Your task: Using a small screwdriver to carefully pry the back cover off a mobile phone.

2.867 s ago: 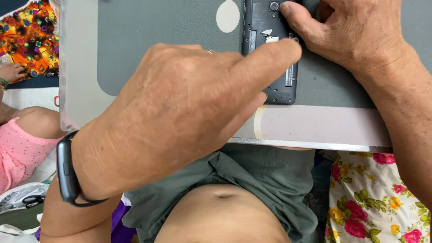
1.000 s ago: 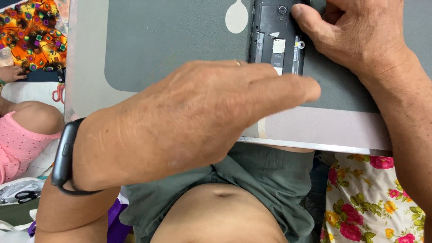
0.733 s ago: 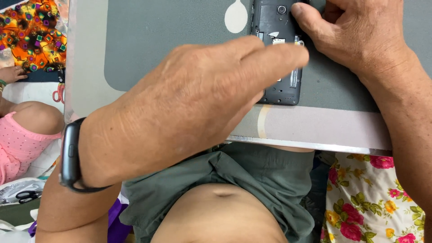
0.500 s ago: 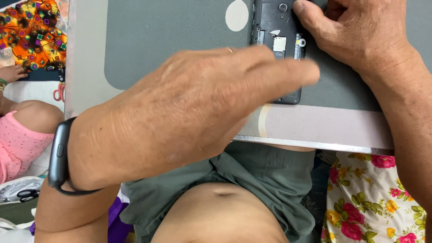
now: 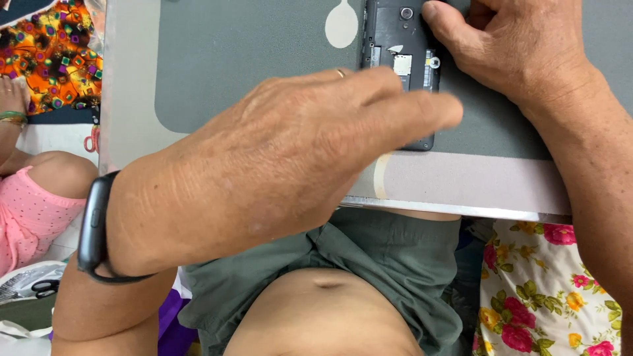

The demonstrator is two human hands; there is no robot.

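Note:
A black phone with its back cover off (image 5: pixel 402 39) lies on a grey mat (image 5: pixel 250 59) on a pale board across my lap. My right hand (image 5: pixel 521 53) rests on the phone's upper right corner and pins it with thumb and fingers. My left hand (image 5: pixel 283 165) hovers over the phone's lower half, fingers stretched flat and together, pointing right, and hides most of that part. A black band sits on my left wrist (image 5: pixel 95 224). Whether the left fingertips touch the phone I cannot tell.
The board's pale front edge (image 5: pixel 461 184) runs just above my green shorts (image 5: pixel 369 264). A person in pink (image 5: pixel 26 211) sits at the left by a colourful patterned cloth (image 5: pixel 53 53). Floral fabric (image 5: pixel 541 290) lies at the lower right. Scissors (image 5: pixel 39 285) lie at bottom left.
My left hand has slid back and forth over the phone's lower half and its fingers now reach a little further right. My right hand stays on the phone's top corner.

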